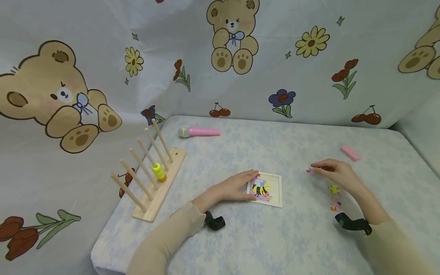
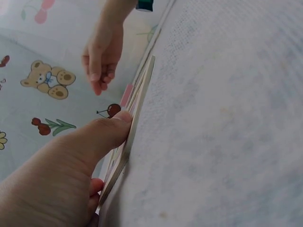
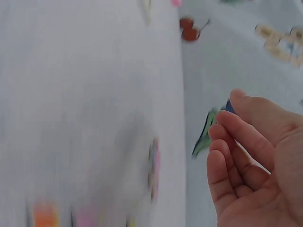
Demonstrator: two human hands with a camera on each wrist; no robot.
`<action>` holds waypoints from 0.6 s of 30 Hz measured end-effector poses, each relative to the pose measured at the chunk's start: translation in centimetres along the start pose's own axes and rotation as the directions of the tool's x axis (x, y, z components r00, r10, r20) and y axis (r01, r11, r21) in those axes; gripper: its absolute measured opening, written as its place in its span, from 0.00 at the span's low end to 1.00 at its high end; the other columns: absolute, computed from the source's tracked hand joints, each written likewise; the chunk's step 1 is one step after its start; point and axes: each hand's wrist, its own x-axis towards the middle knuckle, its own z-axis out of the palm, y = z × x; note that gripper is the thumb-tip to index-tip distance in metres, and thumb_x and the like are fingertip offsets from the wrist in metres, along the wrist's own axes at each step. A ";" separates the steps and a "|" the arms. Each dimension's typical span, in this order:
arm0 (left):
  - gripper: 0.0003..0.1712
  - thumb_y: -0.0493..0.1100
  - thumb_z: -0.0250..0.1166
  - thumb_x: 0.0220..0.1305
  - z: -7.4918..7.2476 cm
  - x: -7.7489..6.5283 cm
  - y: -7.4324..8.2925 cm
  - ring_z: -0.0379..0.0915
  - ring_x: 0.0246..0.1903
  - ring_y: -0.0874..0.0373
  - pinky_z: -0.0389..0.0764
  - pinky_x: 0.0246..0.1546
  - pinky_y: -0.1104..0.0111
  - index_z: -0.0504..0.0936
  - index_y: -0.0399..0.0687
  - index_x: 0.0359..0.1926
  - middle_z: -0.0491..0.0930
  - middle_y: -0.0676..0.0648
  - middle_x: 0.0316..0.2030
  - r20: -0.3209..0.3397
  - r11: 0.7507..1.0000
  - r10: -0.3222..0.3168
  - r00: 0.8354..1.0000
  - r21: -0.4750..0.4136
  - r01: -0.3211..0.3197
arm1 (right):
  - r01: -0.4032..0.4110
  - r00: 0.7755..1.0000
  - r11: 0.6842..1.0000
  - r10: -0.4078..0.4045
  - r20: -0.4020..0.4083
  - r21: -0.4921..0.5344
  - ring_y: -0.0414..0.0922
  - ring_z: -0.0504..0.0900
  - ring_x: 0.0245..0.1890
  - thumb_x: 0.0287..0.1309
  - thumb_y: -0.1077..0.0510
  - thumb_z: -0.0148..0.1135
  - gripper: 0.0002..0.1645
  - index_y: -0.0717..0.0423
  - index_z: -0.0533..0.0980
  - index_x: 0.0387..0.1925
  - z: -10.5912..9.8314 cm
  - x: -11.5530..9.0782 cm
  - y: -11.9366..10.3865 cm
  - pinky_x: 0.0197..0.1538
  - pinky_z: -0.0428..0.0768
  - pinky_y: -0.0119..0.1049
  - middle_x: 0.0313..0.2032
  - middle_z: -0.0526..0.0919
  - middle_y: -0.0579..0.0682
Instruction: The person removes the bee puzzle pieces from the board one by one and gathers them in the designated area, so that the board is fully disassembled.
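Observation:
A square wooden jigsaw tray [image 1: 277,191] lies on the table, its left part filled with a bee picture [image 1: 261,189]. My left hand [image 1: 235,187] grips the tray at its left side, thumb on the near edge and fingers at the far one. The left wrist view shows the thumb [image 2: 106,135] pressing the tray's rim. My right hand [image 1: 335,173] hovers with loosely bent fingers beside a small pink puzzle piece [image 1: 309,171]. In the right wrist view nothing shows between thumb and fingers, and a thin puzzle piece [image 3: 154,170] is on the table.
Beneath my right hand lie a yellow puzzle piece [image 1: 334,189] and a pink-and-orange one [image 1: 335,206]. A pink block [image 1: 350,152] is further back. To the left stands a wooden peg rack [image 1: 177,160] with yellow and orange beads [image 1: 159,172]. A pink toy microphone [image 1: 203,131] rests near the back edge.

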 end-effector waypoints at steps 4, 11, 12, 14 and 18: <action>0.52 0.63 0.60 0.60 0.1 0.0 -0.2 0.38 0.70 0.60 0.46 0.67 0.69 0.46 0.45 0.74 0.47 0.46 0.72 -0.004 1.000 0.004 1.000 0.015 -0.004 | 0.062 0.998 0.993 -0.064 0.014 0.097 0.39 0.78 0.37 0.62 0.49 0.60 0.21 0.59 0.79 0.49 2.9 0.4 -3.2 0.38 0.78 0.27 0.44 0.80 0.53; 0.53 0.65 0.60 0.59 -0.1 0.1 -0.3 0.38 0.70 0.61 0.46 0.67 0.68 0.46 0.47 0.74 0.47 0.49 0.72 0.017 1.000 -0.017 1.000 0.004 0.017 | 0.178 0.979 0.966 -0.192 0.061 0.186 0.43 0.78 0.37 0.61 0.55 0.62 0.15 0.60 0.81 0.46 8.6 0.4 -6.6 0.39 0.78 0.29 0.41 0.81 0.51; 0.53 0.66 0.59 0.59 -0.1 0.1 -0.3 0.38 0.70 0.61 0.46 0.67 0.68 0.46 0.47 0.74 0.47 0.49 0.72 0.016 1.000 -0.017 1.000 0.003 0.017 | 0.196 0.975 0.963 -0.211 0.064 0.184 0.43 0.79 0.38 0.61 0.56 0.63 0.14 0.60 0.81 0.45 9.1 0.3 -6.9 0.40 0.78 0.29 0.41 0.82 0.50; 0.53 0.66 0.59 0.60 -0.1 0.1 -0.3 0.38 0.70 0.61 0.47 0.67 0.67 0.46 0.48 0.74 0.47 0.49 0.72 0.012 1.000 -0.015 1.000 0.010 0.015 | 0.232 0.968 0.958 -0.245 0.057 0.170 0.42 0.79 0.39 0.60 0.58 0.64 0.13 0.60 0.81 0.45 10.1 0.4 -7.2 0.43 0.78 0.29 0.40 0.82 0.50; 0.52 0.66 0.59 0.60 -0.1 0.1 -0.3 0.38 0.70 0.61 0.48 0.67 0.67 0.46 0.48 0.74 0.47 0.49 0.72 0.007 1.000 -0.015 1.000 0.002 0.015 | 0.253 0.965 0.954 -0.260 0.024 0.162 0.41 0.80 0.38 0.58 0.60 0.64 0.12 0.60 0.82 0.44 11.3 0.6 -7.2 0.43 0.78 0.28 0.39 0.82 0.49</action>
